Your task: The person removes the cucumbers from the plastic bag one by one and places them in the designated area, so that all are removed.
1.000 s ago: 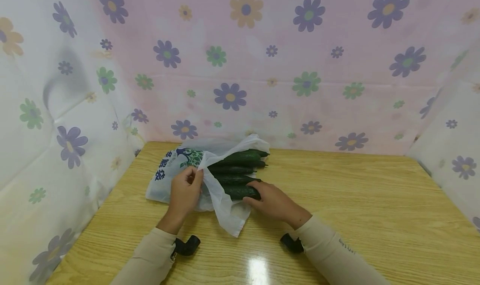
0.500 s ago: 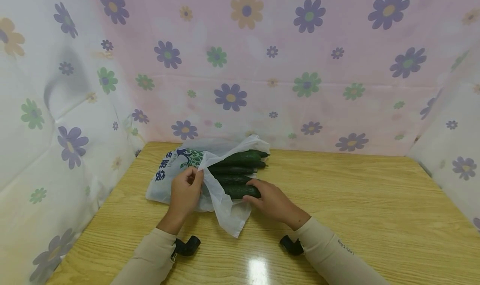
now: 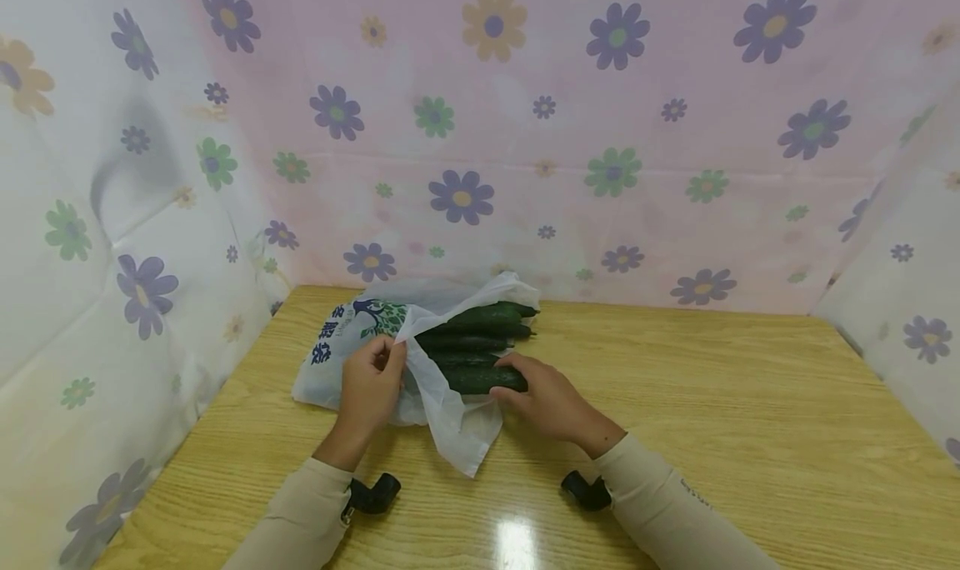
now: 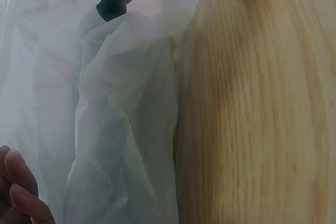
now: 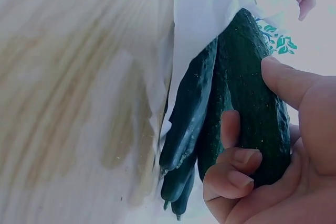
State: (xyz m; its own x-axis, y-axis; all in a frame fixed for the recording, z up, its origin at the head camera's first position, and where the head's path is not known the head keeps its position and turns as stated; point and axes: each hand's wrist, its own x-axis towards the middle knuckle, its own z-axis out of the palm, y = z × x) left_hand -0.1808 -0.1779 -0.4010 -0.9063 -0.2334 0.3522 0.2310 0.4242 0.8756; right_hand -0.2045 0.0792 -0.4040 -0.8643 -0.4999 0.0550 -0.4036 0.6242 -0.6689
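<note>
In the head view, a white plastic bag (image 3: 450, 424) with dark printed characters and a green tree lies on its side at the table's left. Several dark green cucumbers (image 3: 480, 316) show in its mouth, which faces right. My left hand (image 3: 373, 380) pinches the bag's film at the upper edge of the mouth. With fingers and thumb, my right hand (image 3: 551, 399) grips the end of the nearest cucumber (image 5: 254, 103); the right wrist view shows the fingers curled round it. That cucumber's other end is hidden in the bag. The left wrist view has the bag film (image 4: 123, 129) over darker shapes.
The wooden table (image 3: 712, 412) extends to the right of the bag. Flowered cloth (image 3: 547, 137) hangs behind the table and at both sides. A black wrist device (image 3: 375, 493) sits at the left sleeve, and another black device (image 3: 585, 491) at the right sleeve.
My right hand has shifted slightly to the right with the nearest cucumber, so a little more of it shows outside the bag. My left hand stays on the bag's edge.
</note>
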